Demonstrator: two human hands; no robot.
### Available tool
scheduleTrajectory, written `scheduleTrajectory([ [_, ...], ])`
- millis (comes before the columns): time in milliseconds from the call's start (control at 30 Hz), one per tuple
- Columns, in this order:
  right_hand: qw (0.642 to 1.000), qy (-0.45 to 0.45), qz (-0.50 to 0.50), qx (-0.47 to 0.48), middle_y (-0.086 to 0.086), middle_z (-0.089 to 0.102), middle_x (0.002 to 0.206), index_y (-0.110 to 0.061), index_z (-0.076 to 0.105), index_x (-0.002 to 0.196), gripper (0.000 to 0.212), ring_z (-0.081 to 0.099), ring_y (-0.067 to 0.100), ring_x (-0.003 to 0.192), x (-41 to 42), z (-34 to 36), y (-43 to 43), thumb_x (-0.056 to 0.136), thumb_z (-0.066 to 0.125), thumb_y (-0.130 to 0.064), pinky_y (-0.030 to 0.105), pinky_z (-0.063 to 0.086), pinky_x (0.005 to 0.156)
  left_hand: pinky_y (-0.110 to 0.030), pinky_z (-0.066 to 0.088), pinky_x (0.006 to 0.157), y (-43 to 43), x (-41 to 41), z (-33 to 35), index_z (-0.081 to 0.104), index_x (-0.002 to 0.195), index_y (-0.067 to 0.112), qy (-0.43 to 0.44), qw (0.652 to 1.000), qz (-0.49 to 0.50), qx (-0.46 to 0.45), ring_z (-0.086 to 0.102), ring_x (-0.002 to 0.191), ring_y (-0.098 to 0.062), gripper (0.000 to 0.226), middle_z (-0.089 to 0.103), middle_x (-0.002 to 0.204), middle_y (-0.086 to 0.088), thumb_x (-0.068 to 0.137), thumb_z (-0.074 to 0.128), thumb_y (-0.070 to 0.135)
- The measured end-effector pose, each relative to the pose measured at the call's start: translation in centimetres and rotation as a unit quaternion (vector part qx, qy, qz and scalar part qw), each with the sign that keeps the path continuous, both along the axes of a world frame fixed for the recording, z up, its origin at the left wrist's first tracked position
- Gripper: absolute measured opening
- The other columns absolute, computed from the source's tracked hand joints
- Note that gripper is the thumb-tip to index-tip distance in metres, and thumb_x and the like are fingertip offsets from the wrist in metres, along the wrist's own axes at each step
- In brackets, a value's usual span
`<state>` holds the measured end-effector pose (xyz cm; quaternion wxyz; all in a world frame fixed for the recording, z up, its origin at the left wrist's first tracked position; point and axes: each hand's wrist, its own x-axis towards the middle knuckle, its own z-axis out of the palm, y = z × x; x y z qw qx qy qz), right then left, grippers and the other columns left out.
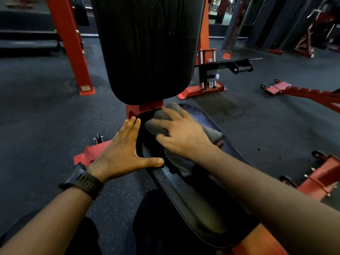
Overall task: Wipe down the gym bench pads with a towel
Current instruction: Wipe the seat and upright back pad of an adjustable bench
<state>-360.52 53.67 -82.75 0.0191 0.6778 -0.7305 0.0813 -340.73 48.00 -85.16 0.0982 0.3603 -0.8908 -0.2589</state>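
Note:
A black seat pad [193,196] on a red frame runs from the middle to the lower right. A black back pad [149,48] rises upright behind it. My right hand [182,133] presses flat on a grey towel [211,134] at the seat pad's far end, fingers spread over the cloth. My left hand [125,150], with a dark watch on the wrist, lies flat against the seat pad's left edge, thumb on the rim, holding nothing.
Red uprights [71,46] stand left and right of the back pad. A red bench base with wheels [276,88] lies at right, another red frame [320,179] at lower right. Dark speckled rubber floor [36,116] surrounds the bench.

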Motion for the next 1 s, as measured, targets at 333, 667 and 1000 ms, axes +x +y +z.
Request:
scheduleTrajectory([
  [333, 0.964, -0.091, -0.248, 0.015, -0.003, 0.034, 0.152, -0.045, 0.050, 0.136, 0.046, 0.042, 0.038, 0.132, -6.6, 1.6, 1.8, 0.091, 0.047, -0.055, 0.052, 0.040, 0.108, -0.037, -0.002, 0.124, 0.1, 0.5, 0.1, -0.018, 0.157, 0.023, -0.012, 1.000, 0.003, 0.013, -0.024, 0.146, -0.002, 0.147, -0.025, 0.162, 0.011, 0.048, 0.041, 0.103],
  [667, 0.986, -0.058, -0.158, 0.016, 0.002, 0.032, 0.157, -0.042, 0.042, 0.148, 0.053, 0.031, 0.036, 0.141, -4.7, 3.0, -3.0, 0.096, 0.045, -0.054, 0.053, 0.034, 0.113, -0.035, -0.003, 0.123, 0.0, 0.9, 0.5, -0.017, 0.157, 0.024, -0.024, 1.000, 0.010, 0.014, -0.021, 0.146, -0.001, 0.143, -0.024, 0.162, 0.011, 0.052, 0.046, 0.099],
  [1000, 0.993, -0.068, -0.050, -0.088, 0.003, 0.034, 0.159, -0.036, 0.049, 0.146, 0.055, 0.037, 0.037, 0.139, -0.7, 1.6, -2.2, 0.091, 0.048, -0.036, 0.046, 0.037, 0.112, -0.045, 0.006, 0.126, -2.1, 0.9, 5.0, -0.006, 0.158, 0.015, -0.066, 0.974, -0.002, -0.215, -0.022, 0.151, -0.016, 0.125, -0.016, 0.166, -0.001, 0.068, 0.033, 0.092],
])
